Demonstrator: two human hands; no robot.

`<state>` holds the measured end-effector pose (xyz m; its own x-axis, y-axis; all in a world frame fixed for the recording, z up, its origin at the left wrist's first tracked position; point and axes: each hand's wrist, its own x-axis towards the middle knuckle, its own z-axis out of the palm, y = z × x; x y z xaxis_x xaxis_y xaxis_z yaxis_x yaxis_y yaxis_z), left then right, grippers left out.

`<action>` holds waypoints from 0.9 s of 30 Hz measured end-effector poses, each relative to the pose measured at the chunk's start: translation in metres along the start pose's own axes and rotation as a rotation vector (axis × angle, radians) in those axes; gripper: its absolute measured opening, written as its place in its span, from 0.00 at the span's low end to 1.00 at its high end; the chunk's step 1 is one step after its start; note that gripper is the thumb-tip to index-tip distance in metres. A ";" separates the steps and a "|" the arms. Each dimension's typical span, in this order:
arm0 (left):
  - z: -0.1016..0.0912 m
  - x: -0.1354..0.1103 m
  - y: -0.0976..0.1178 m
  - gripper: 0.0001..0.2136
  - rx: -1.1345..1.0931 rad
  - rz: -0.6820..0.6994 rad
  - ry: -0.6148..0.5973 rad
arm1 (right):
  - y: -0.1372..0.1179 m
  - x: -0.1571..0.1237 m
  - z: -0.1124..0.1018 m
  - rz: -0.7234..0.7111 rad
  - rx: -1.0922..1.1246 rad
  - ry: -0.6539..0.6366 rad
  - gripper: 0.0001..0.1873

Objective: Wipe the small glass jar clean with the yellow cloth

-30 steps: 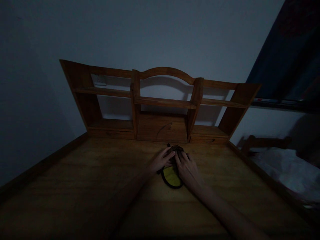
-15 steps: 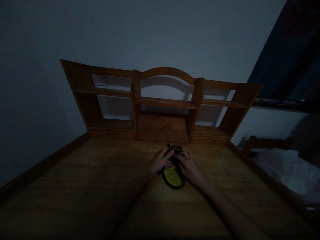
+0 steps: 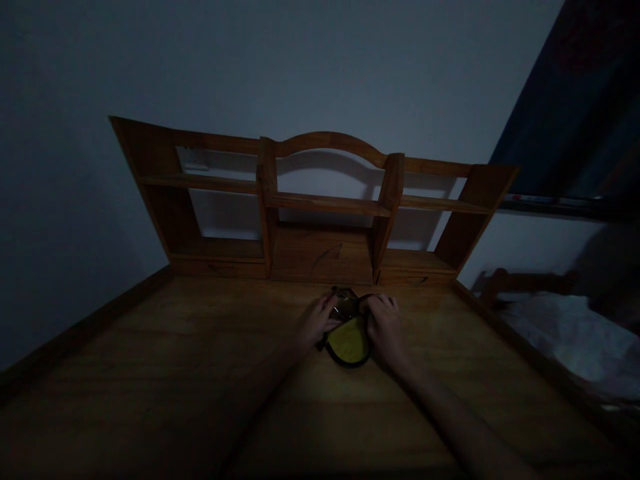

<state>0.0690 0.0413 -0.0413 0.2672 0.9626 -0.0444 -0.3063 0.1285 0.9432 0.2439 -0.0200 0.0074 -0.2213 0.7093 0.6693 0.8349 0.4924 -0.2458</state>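
A small pouch (image 3: pixel 349 341) lies opened out on the wooden desk, its rounded flap showing a yellow-green lining with a black rim. In the pouch's far half are dark, glinting contents (image 3: pixel 344 307), too dim to name. My left hand (image 3: pixel 317 325) grips the left edge of the pouch, thumb over the rim. On the opposite side, the fingers of my right hand (image 3: pixel 386 328) are closed on the right edge near the fold. Part of the pouch's dark border is hidden behind my fingers.
A wooden shelf unit (image 3: pixel 325 203) with cubbies and low drawers stands along the back of the desk (image 3: pixel 200 347), against the wall. White cloth (image 3: pixel 570 340) lies beyond the raised right edge. The room is dim.
My right hand has moved from over the pouch's middle to its right edge. The glinting contents and more of the yellow lining now show. The camera view has shifted slightly.
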 end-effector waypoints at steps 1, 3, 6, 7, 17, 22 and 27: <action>-0.001 0.001 -0.001 0.21 -0.032 -0.021 0.012 | 0.006 0.000 0.000 0.112 0.125 0.105 0.14; -0.003 0.002 -0.001 0.20 -0.121 -0.032 0.023 | 0.018 0.000 0.004 0.305 0.424 0.281 0.11; -0.002 0.000 0.002 0.16 -0.242 0.039 0.002 | 0.032 0.003 0.014 0.521 0.935 0.412 0.06; -0.001 -0.002 0.004 0.15 -0.271 0.065 -0.014 | 0.034 0.004 0.017 0.564 1.058 0.426 0.06; 0.009 -0.020 0.022 0.16 -0.265 0.121 -0.212 | 0.026 0.010 0.016 0.666 1.439 0.175 0.15; 0.010 -0.022 0.021 0.20 -0.230 0.076 -0.214 | 0.015 0.011 0.008 0.668 1.365 -0.008 0.21; 0.009 -0.023 0.021 0.20 -0.157 0.069 -0.247 | 0.014 0.008 0.011 0.599 1.282 -0.053 0.25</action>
<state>0.0649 0.0195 -0.0179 0.4495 0.8855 0.1177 -0.4637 0.1187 0.8780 0.2481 -0.0018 0.0019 -0.0448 0.9748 0.2187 -0.2155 0.2043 -0.9549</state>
